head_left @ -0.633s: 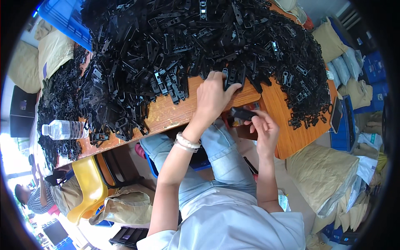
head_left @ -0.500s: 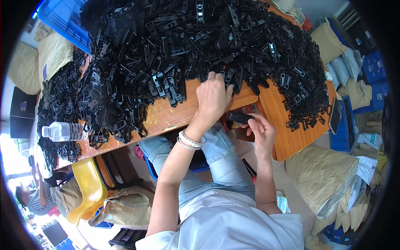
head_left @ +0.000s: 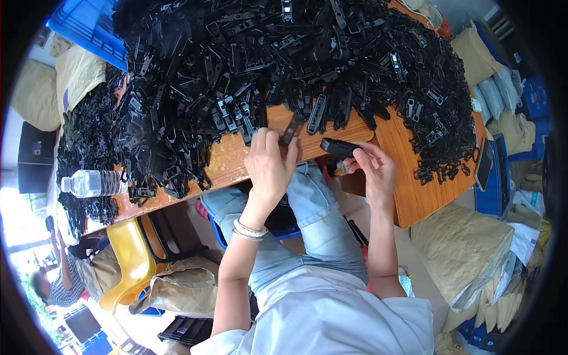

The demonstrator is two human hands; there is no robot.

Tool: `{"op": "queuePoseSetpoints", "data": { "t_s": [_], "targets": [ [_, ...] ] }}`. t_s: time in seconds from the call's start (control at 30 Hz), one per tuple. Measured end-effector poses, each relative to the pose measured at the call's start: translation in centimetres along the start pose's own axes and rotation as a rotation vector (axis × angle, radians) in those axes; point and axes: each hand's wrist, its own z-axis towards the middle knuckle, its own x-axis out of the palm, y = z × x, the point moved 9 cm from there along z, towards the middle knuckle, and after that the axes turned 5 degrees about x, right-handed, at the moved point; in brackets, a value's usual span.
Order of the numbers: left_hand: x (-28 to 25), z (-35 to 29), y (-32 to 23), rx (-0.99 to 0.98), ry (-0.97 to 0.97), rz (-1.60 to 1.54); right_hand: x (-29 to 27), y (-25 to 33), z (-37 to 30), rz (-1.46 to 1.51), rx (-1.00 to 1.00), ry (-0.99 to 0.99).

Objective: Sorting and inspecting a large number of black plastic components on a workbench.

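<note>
My left hand [head_left: 267, 168] is at the table's front edge, thumb and fingers closed around the lower end of a slim black plastic part [head_left: 290, 129], slightly blurred. To its right, my right hand [head_left: 377, 171] pinches a long black plastic piece [head_left: 338, 147] between thumb and fingers, pointing left, just off the edge. Beyond both hands spreads a big heap of black plastic parts [head_left: 248, 53]. One slotted part [head_left: 317, 114] lies at the heap's near edge, right of the left hand's part.
A clear plastic bottle [head_left: 94, 183] lies at the table's left. Behind it stands a blue crate [head_left: 89, 29]. A yellow chair [head_left: 131, 260] is below left, large brown sacks [head_left: 464, 248] at right. A dark flat device [head_left: 484, 164] leans at the table's right edge.
My left hand has drawn back from the heap, toward me and left, bringing a slim black part with it. The right hand still grips its piece, raised slightly.
</note>
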Motion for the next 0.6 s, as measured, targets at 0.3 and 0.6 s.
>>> {"op": "queuePoseSetpoints", "data": {
  "t_s": [0.3, 0.6],
  "targets": [
    [2.1, 2.6, -5.1, 0.386, -0.074, 0.034, -0.1, -0.8, -0.6, -0.026, 0.021, -0.021],
    [4.0, 3.8, -3.4, 0.152, 0.150, -0.104, -1.6, -1.4, -0.2, -0.042, 0.017, -0.026]
  ]
}}
